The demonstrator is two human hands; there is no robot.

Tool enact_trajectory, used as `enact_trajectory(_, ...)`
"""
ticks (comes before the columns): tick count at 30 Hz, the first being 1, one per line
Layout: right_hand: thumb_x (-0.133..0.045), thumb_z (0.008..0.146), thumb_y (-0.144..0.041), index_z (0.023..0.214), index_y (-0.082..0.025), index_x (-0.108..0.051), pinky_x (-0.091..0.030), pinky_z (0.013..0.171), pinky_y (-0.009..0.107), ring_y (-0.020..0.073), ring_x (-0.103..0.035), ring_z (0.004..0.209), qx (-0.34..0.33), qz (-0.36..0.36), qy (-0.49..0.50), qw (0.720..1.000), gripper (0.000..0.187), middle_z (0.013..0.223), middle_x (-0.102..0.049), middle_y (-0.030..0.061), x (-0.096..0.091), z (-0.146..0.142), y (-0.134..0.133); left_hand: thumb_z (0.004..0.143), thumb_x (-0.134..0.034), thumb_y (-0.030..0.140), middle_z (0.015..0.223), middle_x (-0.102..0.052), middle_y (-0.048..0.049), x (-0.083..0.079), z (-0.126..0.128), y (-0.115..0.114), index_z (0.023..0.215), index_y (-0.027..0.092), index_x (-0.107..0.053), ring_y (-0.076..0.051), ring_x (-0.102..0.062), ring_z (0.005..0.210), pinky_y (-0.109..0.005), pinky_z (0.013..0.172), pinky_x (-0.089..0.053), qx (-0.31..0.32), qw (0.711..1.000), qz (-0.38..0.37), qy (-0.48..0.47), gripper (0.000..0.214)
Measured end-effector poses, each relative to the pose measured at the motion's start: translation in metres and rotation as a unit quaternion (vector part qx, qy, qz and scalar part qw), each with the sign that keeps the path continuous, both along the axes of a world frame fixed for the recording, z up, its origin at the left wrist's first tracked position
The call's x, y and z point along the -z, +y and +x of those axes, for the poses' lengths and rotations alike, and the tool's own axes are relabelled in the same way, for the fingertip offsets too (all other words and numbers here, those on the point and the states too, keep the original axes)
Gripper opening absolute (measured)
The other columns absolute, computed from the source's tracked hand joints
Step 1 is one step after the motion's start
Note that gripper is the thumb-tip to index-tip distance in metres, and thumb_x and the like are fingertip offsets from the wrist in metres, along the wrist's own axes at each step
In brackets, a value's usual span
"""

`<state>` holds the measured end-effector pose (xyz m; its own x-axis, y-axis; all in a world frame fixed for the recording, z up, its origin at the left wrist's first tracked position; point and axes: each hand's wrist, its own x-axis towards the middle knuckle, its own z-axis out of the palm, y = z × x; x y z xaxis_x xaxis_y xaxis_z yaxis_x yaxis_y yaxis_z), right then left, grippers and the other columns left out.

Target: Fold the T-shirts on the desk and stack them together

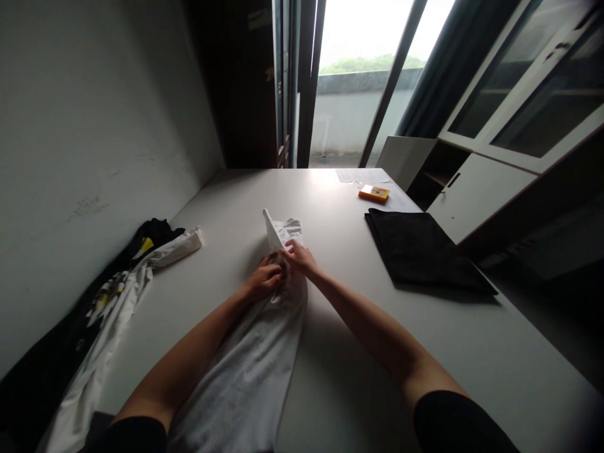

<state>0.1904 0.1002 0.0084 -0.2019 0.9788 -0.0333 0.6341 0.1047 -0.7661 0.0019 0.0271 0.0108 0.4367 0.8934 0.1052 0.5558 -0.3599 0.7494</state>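
Note:
A long white garment (245, 371) stretches from the near edge up the middle of the table, narrowing toward its far end, where the cloth stands up in a raised fold. Its exact kind is hard to tell. My left hand (268, 275) rests on its left side with the fingers bent into the fabric. Just to the right and slightly farther away, my right hand (298, 257) pinches the cloth between thumb and fingers. Both hands are close together, and the fingertips are partly hidden in the folds.
Along the wall on the left lie a black garment with yellow and white print (106, 292) and another white garment (136, 283). A folded black cloth (425, 251) lies on the right of the white table (349, 352). Behind it are an orange-yellow box (374, 193) and a paper sheet (361, 175).

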Motion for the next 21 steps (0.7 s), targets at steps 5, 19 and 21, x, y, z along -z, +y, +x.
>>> enact_trajectory(5, -0.054, 0.091, -0.031, 0.075, -0.024, -0.059, -0.039, 0.064, 0.025, 0.0164, -0.058, 0.069, 0.028, 0.028, 0.029, 0.999, 0.018, 0.071, -0.067, -0.0006, 0.017, 0.012, 0.02, 0.098, -0.051, 0.03, 0.122, -0.073, -0.0058, -0.001, -0.004, 0.002, 0.103, 0.024, -0.076, -0.028, -0.044, 0.143, -0.044, 0.12, -0.038, -0.045, 0.999, 0.006, 0.019, 0.026)
enact_trajectory(19, -0.05, 0.088, -0.043, 0.08, -0.025, -0.047, -0.037, 0.052, 0.025, 0.014, -0.045, 0.054, 0.016, 0.014, 0.284, 0.959, 0.02, 0.063, -0.047, -0.0047, 0.034, 0.016, 0.007, 0.092, -0.065, 0.035, 0.125, -0.066, -0.0112, 0.007, -0.001, 0.035, 0.145, 0.02, -0.054, -0.026, -0.067, 0.105, -0.037, 0.096, -0.052, -0.217, 0.968, -0.016, 0.124, 0.056)
enact_trajectory(21, -0.052, 0.086, -0.045, 0.081, -0.025, -0.046, -0.037, 0.048, 0.025, 0.0132, -0.045, 0.051, 0.019, -0.005, 0.329, 0.944, 0.022, 0.064, -0.046, -0.0052, 0.034, 0.015, 0.008, 0.092, -0.065, 0.031, 0.118, -0.071, -0.0078, 0.007, -0.001, 0.044, 0.141, 0.023, -0.057, -0.024, -0.069, 0.101, -0.033, 0.092, -0.052, -0.214, 0.966, -0.034, 0.14, 0.051)
